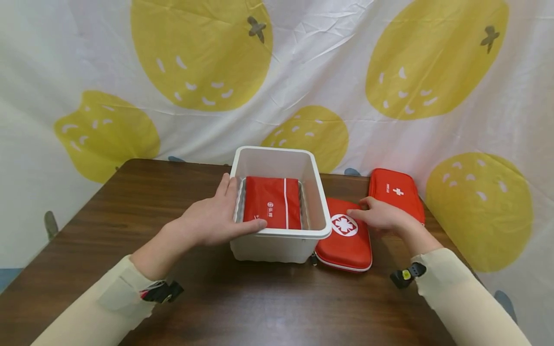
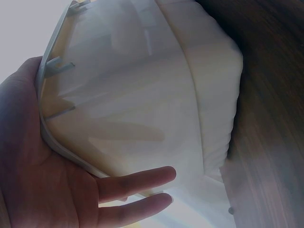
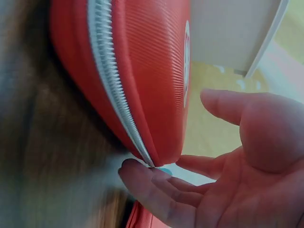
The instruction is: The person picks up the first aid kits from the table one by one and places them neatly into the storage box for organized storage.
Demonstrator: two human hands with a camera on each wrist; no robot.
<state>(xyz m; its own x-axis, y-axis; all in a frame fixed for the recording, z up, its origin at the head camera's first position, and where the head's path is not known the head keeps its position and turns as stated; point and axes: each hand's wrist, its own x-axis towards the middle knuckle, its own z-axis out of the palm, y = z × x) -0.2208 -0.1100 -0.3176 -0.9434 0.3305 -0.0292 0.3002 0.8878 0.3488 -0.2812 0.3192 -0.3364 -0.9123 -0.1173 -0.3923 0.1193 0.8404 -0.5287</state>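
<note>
A white plastic bin (image 1: 271,248) stands on the table with a flat red pouch (image 1: 270,203) inside it. My left hand (image 1: 216,216) rests at the bin's near left corner, thumb along the front rim. In the left wrist view, two straight fingers (image 2: 142,184) extend beside the bin's outer wall (image 2: 137,85). Right of the bin lies a red zippered first-aid case (image 1: 346,247) with a white round emblem. My right hand (image 1: 381,214) is over its far right part. In the right wrist view, fingertips are at the case's zipped end, while the thumb (image 3: 221,105) stands apart from it.
A second red first-aid case (image 1: 391,190), marked with a white cross, lies behind my right hand near the table's far right edge. A fruit-patterned curtain (image 1: 311,57) hangs behind the dark wooden table (image 1: 277,307).
</note>
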